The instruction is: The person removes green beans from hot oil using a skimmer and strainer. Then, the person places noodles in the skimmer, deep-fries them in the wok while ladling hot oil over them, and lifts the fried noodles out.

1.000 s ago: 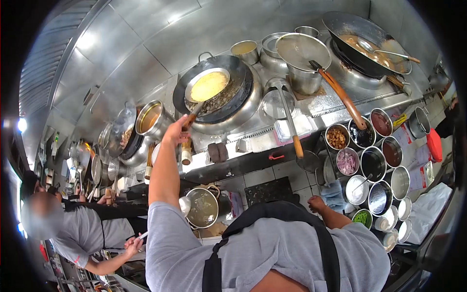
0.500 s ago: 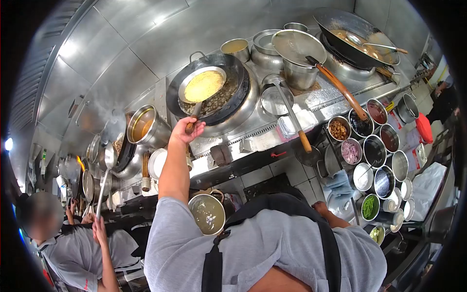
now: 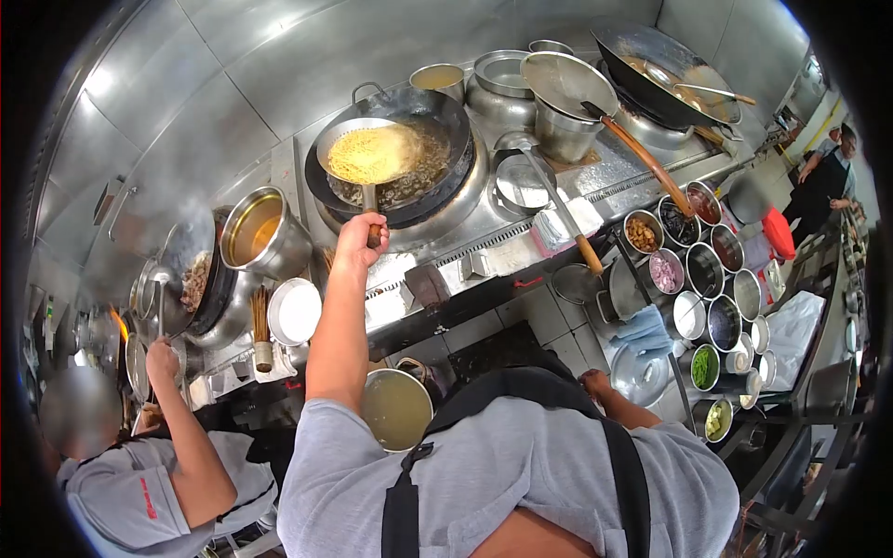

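Observation:
My left hand (image 3: 363, 239) is wrapped round the wooden handle of a round strainer (image 3: 344, 149). Pale yellow food (image 3: 374, 154) lies in the strainer, over a black wok (image 3: 446, 112) of bubbling oil, with a little haze above it. Low at my right side, my right hand (image 3: 593, 383) hangs near a blue cloth (image 3: 646, 329) and a metal lid (image 3: 640, 375); its fingers are small and partly curled, and nothing can be made out in them.
A pot of brown liquid (image 3: 267, 232) stands left of the wok, beside a white bowl (image 3: 295, 312). Several ingredient pots, one with chopped onion (image 3: 666, 271), stand right. A co-worker (image 3: 177, 465) holds a ladle at the left; another person (image 3: 823, 191) stands far right.
The strainer has shifted over the wok and the food has slid towards its right side. The co-worker's ladle has moved down into the left wok. The whole view has turned somewhat.

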A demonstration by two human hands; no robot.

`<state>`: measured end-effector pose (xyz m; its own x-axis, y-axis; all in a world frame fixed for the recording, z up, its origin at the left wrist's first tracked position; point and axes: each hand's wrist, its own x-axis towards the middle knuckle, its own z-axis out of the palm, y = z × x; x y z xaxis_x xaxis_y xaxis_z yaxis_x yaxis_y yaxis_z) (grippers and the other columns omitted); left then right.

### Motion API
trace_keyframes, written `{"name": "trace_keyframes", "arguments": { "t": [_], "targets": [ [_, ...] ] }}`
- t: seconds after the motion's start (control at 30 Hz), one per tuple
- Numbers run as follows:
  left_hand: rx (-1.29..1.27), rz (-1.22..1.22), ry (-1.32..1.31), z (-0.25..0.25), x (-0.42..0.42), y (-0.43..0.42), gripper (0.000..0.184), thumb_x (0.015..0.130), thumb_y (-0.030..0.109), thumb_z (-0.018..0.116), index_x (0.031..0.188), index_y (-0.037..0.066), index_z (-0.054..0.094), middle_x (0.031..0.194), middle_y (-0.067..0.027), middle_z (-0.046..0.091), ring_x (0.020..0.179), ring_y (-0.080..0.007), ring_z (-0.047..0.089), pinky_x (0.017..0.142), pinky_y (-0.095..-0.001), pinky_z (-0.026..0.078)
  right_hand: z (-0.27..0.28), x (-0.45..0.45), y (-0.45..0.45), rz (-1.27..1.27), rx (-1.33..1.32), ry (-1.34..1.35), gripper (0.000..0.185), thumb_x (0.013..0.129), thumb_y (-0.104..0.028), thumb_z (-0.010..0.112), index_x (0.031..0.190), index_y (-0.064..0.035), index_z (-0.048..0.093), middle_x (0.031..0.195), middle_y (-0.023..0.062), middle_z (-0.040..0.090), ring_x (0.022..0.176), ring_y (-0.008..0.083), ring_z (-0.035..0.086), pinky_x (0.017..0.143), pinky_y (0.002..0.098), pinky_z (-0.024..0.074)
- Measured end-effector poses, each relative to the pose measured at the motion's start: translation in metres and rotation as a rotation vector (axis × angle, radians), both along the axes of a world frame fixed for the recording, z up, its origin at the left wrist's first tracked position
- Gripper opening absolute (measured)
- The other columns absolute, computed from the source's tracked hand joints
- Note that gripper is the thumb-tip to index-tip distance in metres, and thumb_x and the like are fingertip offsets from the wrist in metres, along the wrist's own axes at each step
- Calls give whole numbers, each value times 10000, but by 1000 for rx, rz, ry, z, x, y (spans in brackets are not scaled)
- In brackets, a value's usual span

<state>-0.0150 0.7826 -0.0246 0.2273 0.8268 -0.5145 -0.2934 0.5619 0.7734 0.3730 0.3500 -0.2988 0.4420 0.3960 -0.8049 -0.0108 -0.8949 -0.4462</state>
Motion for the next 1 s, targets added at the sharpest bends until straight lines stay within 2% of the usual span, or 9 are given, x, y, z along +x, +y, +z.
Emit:
{"name": "trace_keyframes", "arguments": {
  "t": [0.1,0.23,0.33,0.43,0.67,0.77,0.87,0.9,1.0],
  "targets": [
    [5,5,-80,1,0,-3,90,780,20,597,783,40,509,643,-61,532,525,-140,521,434,-237,442,6,2,7,352,106,-119,155,822,-164,629,915,-57,693,885,129,691,800,273,685,674,384,554],
    [-80,-26,-306,3,-7,-2,96,790,20,588,813,36,496,669,-76,538,536,-139,517,433,-231,429,-46,36,1,826,533,-364,141,875,-165,601,926,-61,682,838,121,673,658,221,662,519,377,528],
    [-120,-58,-447,-3,-13,0,102,801,27,582,841,23,488,708,-87,543,544,-136,511,431,-224,421,-47,39,12,594,351,-184,141,880,-171,600,961,-66,645,759,107,639,559,219,617,444,378,502],
    [-156,-120,-570,-9,-18,6,121,810,35,580,875,-12,488,749,-91,539,550,-129,506,426,-217,417,11,36,36,192,68,48,183,859,-186,617,1000,-78,573,673,80,570,489,190,555,400,351,470],
    [-209,-178,-676,-15,-25,8,187,814,48,582,934,-68,495,778,-89,526,558,-121,504,417,-210,414,27,22,28,28,110,39,183,861,-216,625,986,-82,631,702,61,600,567,168,576,478,332,483],
    [-204,-174,-635,-13,-23,7,174,809,52,586,922,-52,502,769,-91,533,553,-126,504,416,-215,412,9,13,12,151,130,-60,206,833,-211,614,965,-58,658,753,109,640,606,225,634,509,356,515],
    [-130,-146,-491,-10,-17,6,148,796,50,595,892,-17,503,740,-90,541,547,-135,506,416,-223,406,-47,13,-14,422,210,-341,244,810,-231,606,941,-55,714,888,137,697,802,264,685,693,359,548],
    [-96,-132,-429,-9,-15,6,141,791,49,598,880,-4,503,728,-89,544,545,-138,507,416,-226,404,-24,3,-11,420,65,-291,279,792,-247,593,957,-73,737,1020,128,700,985,267,664,847,340,525],
    [-43,-60,-263,-4,-7,2,136,777,43,605,846,23,490,694,-86,543,542,-148,510,418,-232,397,-15,-3,-14,706,123,-373,276,790,-263,591,953,-94,737,1013,114,703,988,285,655,872,369,524]
  ]
}}
